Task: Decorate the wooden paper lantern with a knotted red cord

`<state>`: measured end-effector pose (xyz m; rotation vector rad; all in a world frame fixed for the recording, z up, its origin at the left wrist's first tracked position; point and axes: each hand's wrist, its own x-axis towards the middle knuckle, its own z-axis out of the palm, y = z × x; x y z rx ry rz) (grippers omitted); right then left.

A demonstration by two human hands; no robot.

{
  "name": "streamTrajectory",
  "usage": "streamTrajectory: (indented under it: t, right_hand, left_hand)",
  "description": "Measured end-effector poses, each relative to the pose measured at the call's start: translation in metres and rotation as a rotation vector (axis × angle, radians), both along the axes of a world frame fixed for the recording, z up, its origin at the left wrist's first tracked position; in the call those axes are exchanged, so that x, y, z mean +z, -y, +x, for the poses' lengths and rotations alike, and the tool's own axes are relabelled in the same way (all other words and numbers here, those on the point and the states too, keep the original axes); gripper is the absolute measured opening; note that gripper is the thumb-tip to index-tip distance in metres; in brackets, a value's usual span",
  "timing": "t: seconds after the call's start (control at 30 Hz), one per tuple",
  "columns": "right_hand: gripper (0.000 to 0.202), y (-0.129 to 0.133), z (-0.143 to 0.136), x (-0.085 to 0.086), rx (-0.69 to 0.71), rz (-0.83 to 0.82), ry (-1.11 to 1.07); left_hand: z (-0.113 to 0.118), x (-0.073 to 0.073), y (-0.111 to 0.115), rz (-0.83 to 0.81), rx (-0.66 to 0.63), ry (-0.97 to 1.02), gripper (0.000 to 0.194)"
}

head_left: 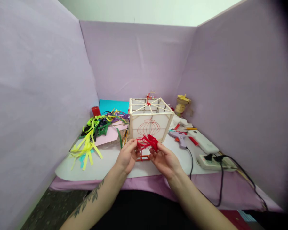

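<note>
A tangled bunch of red thread [147, 142] is stretched between my two hands above the table's front. My left hand [129, 155] pinches its left end, and my right hand [164, 157] grips the thicker right end. Just behind them stands a box-shaped lantern frame [151, 113] with white panels, a red lantern drawing on the front and red cord knotted at the centre of its top sticks. Below the thread, a red-orange rectangular object [143, 158] lies on the white sheet, partly hidden by my fingers.
Yellow-green and dark ribbons [88, 145] heap at the left beside pink paper [108, 135]. A glue gun [179, 138], a white power bank [204, 141] and a power strip [212, 162] with black cables lie at the right. A yellow-lidded cup [181, 104] stands behind. Lilac partitions [144, 60] enclose the table.
</note>
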<state>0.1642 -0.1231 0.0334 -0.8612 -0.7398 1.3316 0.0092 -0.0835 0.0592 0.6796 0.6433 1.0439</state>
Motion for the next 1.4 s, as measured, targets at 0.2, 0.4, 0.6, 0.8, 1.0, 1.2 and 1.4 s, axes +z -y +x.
streamTrajectory:
  t: [0.2, 0.4, 0.6, 0.8, 1.0, 1.2, 1.4]
  right_hand:
    - [0.019, 0.001, 0.000, 0.001, -0.153, -0.104, -0.175]
    - [0.016, 0.003, 0.004, 0.006, -0.086, -0.124, -0.242]
    - [0.022, 0.008, 0.002, 0.019, 0.002, -0.092, -0.280]
    - [0.020, 0.007, 0.007, 0.018, -0.084, -0.132, -0.333]
    - [0.021, -0.001, 0.021, 0.000, -0.159, -0.199, -0.375]
    - [0.027, 0.005, 0.020, -0.008, -0.456, -0.109, -0.007]
    - [0.044, -0.009, 0.005, 0.023, -0.070, 0.151, 0.318]
  left_hand:
    - [-0.002, -0.003, -0.001, 0.040, 0.086, -0.065, 0.039]
    - [0.000, -0.009, -0.002, 0.132, 0.128, -0.272, 0.037]
    - [0.007, 0.006, 0.010, 0.262, -0.154, -0.234, 0.057]
    - [0.006, 0.023, 0.016, 0.266, -0.112, -0.296, 0.055]
    - [-0.004, 0.023, 0.001, 0.142, -0.084, -0.002, 0.052]
    - [-0.002, 0.028, -0.021, 0.151, -0.120, -0.019, 0.043]
    - [-0.001, 0.058, -0.035, 0.321, -0.349, -0.188, 0.038]
